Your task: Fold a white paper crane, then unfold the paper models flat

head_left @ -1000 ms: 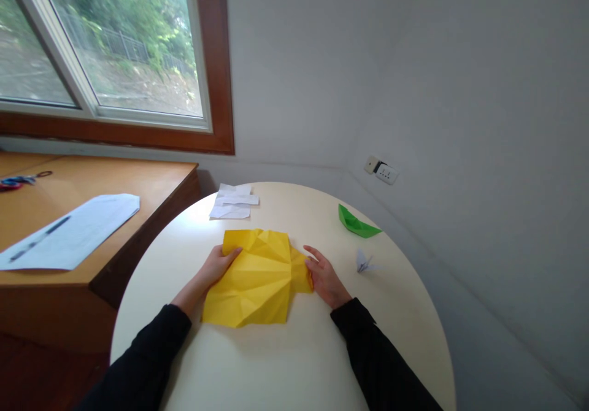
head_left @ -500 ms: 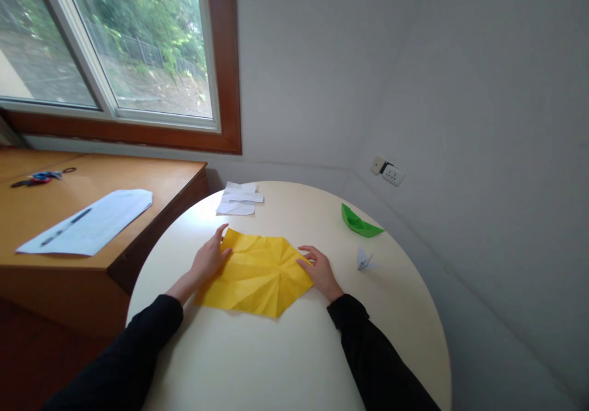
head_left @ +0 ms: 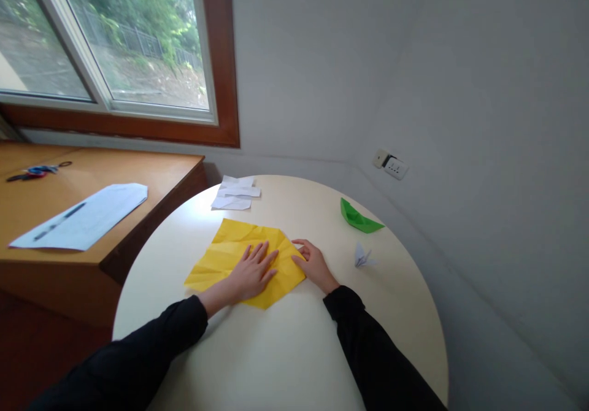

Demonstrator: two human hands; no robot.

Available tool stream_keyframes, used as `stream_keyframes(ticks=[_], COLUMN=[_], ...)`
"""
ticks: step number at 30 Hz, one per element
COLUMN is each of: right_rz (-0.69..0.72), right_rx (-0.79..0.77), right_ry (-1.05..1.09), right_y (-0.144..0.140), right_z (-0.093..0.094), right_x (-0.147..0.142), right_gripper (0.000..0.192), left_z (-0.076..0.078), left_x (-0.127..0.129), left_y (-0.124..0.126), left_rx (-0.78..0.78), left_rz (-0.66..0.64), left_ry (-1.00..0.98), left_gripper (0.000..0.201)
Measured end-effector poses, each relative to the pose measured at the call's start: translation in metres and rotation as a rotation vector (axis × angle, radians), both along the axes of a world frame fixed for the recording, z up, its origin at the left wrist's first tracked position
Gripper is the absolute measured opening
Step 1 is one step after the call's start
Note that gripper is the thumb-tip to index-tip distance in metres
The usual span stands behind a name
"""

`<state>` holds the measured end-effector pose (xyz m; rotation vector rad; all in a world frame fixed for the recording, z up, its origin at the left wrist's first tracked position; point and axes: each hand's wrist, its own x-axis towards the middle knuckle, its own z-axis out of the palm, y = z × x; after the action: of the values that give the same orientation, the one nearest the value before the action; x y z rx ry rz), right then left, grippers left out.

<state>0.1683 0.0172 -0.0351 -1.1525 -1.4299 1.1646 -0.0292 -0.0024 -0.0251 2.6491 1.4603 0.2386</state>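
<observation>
The creased yellow sheet (head_left: 230,243) lies on the table (head_left: 276,356), boat (head_left: 361,219) at its 2 o'clock. Left hand (head_left: 252,273): palm down on sheet, fingers spread, gripping nothing. Right hand (head_left: 315,267): fingers part-curled at sheet's 3 o'clock edge; pinch cannot be confirmed.

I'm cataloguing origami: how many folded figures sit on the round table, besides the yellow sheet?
2: a green boat at the far right; a white figure just nearer, right of the right hand. The yellow sheet could hide others.
</observation>
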Motion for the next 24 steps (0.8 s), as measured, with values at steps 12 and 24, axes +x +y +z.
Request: stream_keyframes(ticks=[12,24], right_rz=[0.334,0.268], right_rx=[-0.16,-0.353], right_ry=[0.2,0.553], right_y=[0.001,-0.009], right_z=[0.012,0.022], right_x=[0.027,0.023], right_gripper=[0.056,0.065], left_z=[-0.01,-0.008], left_x=[-0.004,-0.002], left_y=[0.001,0.01], left_rx=[0.031,0.0], left_rz=[0.017,0.058], left_ry=[0.011,-0.04], left_gripper=[0.052,0.051])
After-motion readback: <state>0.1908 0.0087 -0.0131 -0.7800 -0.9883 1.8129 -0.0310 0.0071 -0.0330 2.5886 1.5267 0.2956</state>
